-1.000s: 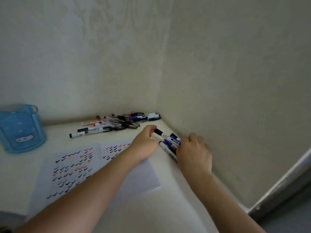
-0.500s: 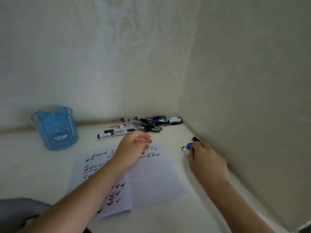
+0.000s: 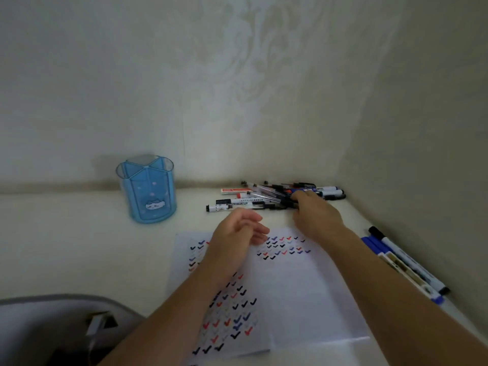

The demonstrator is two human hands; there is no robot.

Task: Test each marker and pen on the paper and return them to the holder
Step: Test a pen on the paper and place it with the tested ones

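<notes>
Your left hand (image 3: 237, 233) hovers over the far edge of the paper (image 3: 303, 299), fingers loosely spread and holding nothing. Your right hand (image 3: 315, 219) reaches just past the paper's far edge, towards its right corner. Its fingertips (image 3: 300, 198) are down on the pile of pens and markers (image 3: 250, 200). You cannot tell whether they have closed round one, because the back of the hand hides the grip.

That pile lies on the worktop (image 3: 79, 247) just beyond the paper's far edge, most pieces lying crosswise. The blue holder (image 3: 146, 191) stands upright beyond the paper's far left corner, apart from the pile. A few markers (image 3: 408, 261) lie side by side off the paper's right edge, along the wall (image 3: 422, 154).

The paper lies flat and carries rows of small tick marks in black, red and blue, across its far part and down its left side.
</notes>
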